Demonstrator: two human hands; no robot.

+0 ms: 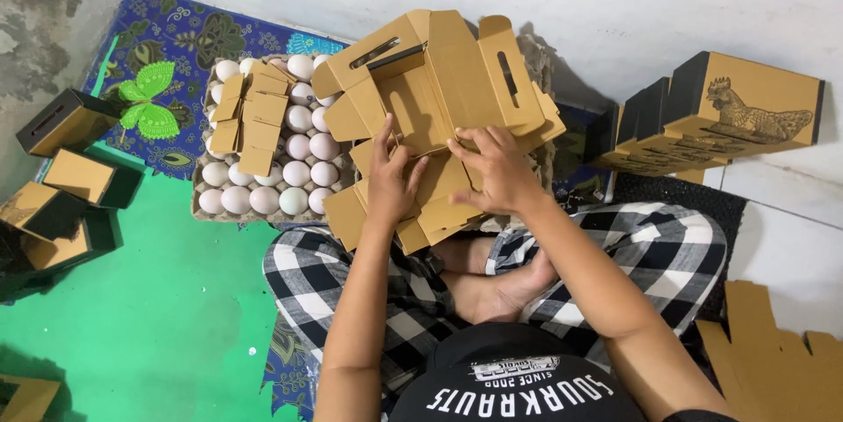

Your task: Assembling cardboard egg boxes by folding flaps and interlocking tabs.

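A green floor mat (167, 299) with a blue floral border is seen spread to the left of the hands, where a person is seated cross-legged in checked cloth (676, 255). Directly under and beyond both hands, a brown cardboard carrier box (448, 79) is held half-folded over the lap, its slotted handle panels raised away from the body and its lower flaps spread toward the knees. To the right of the hands, a row of finished boxes (729, 115) printed with a hen is leaned against the white wall. Just left of the left hand, a tray of white eggs (272, 185) is set on the mat, with a small stack of cardboard dividers (250, 119) laid on top of it. Further left, several open boxes (61, 176) are scattered. The left hand (391, 180) is pressed flat on the inner flaps with fingers spread, nothing clenched; the right hand (496, 167) is laid on the neighbouring flap, fingers curled over its edge. The step in hand is judged to be the folding of the bottom flaps; the next move would call for those flaps to be tucked and locked squarely while the walls are kept upright.
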